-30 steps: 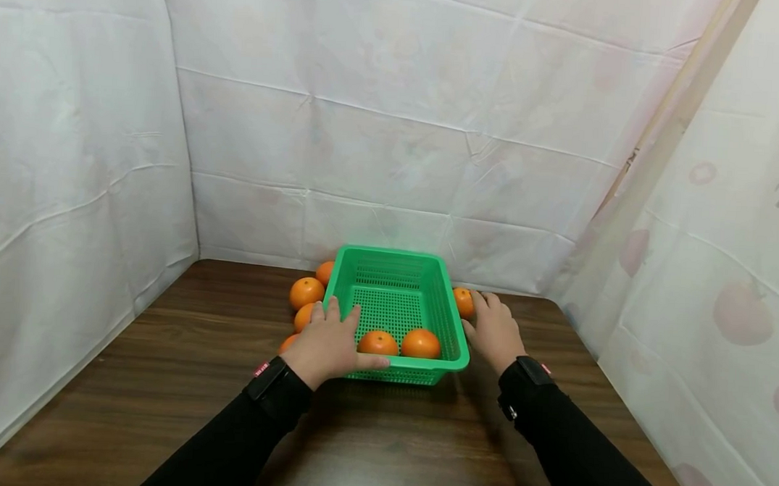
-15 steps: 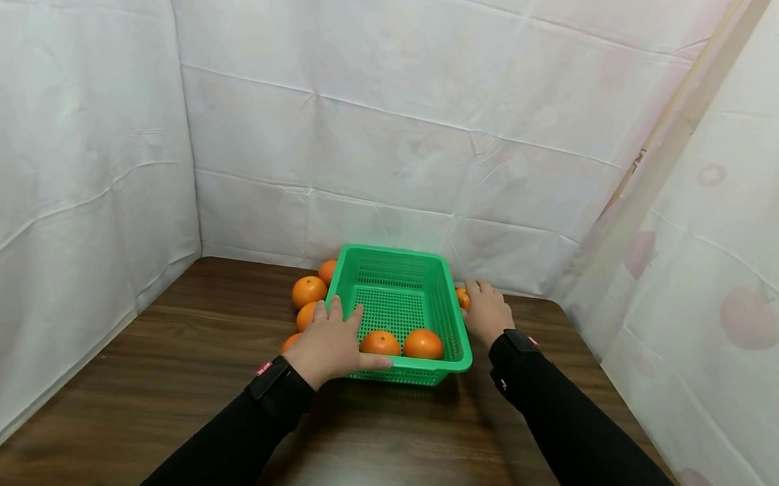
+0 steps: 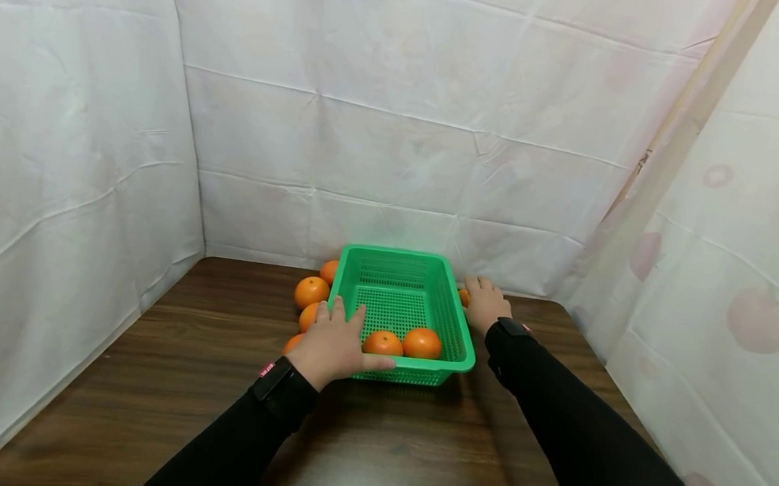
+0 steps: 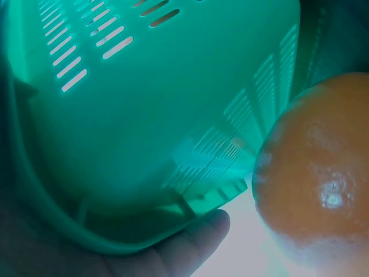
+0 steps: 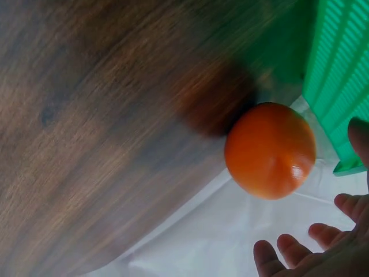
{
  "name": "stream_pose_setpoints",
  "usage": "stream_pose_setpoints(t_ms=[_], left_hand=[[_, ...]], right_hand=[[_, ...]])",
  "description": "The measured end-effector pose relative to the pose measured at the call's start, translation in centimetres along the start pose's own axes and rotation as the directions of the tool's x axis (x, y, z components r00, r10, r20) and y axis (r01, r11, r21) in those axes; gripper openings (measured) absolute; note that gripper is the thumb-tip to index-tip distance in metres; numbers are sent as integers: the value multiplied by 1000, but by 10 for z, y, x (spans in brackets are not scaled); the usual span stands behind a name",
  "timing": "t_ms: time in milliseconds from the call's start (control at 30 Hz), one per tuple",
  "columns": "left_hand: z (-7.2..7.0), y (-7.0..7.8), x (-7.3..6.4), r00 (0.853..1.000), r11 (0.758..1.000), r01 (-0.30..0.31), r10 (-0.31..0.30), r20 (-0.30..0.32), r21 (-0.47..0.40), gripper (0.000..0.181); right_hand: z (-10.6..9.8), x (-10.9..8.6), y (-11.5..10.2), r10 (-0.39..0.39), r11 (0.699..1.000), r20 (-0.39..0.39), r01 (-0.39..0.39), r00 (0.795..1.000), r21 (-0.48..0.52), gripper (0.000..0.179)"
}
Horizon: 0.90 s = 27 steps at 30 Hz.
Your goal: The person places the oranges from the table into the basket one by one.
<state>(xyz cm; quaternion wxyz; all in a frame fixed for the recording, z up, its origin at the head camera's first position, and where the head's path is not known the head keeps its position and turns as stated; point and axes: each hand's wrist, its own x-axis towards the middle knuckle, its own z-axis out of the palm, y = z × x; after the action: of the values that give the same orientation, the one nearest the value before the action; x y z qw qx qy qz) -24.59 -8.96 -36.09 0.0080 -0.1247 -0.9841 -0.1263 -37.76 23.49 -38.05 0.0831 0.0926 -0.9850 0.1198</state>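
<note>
A green plastic basket [image 3: 433,364] sits on the table with two oranges in its near end, a left one [image 3: 383,343] and a right one [image 3: 422,343]. Fingers spread, my left hand [image 3: 330,348] rests at the basket's near left corner, its thumb lying along the front rim. Beyond the basket's right side, my right hand [image 3: 487,309] reaches over another orange [image 3: 463,297], hiding most of it. In the right wrist view that orange [image 5: 271,151] shows whole, with the fingertips [image 5: 293,249] apart from it and spread.
Several more oranges [image 3: 312,292] line the basket's left side, some partly covered by the rim and left hand. White cloth [image 3: 393,149] hangs behind the dark wooden table [image 3: 215,351] and along both sides.
My right hand has moved forward and slightly left, covering more of the orange by the basket's right side. The left hand stays at the basket corner.
</note>
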Motion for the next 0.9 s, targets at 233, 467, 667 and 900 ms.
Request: stream_pose_setpoints(t_ms=[233,467,667,900], left_hand=[[-1,0,-1,1000,1000,-1,1,6,-5,122],[-2,-1,-2,1000,1000,12,-12,18,-17,122],[-1,-1,-4,1000,1000,8,-8,16,-13,121],[-1,0,-5,1000,1000,-5,5,9,0,122]], right_hand=[[9,8,3,11,1000,55,-12,998,23,60],[16,12,10,32,997,62,-37,998,72,65],[23,11,18,-4,995,91,-5,996,96,67],[27,8,21,-25,991,114,10,993,134,68]])
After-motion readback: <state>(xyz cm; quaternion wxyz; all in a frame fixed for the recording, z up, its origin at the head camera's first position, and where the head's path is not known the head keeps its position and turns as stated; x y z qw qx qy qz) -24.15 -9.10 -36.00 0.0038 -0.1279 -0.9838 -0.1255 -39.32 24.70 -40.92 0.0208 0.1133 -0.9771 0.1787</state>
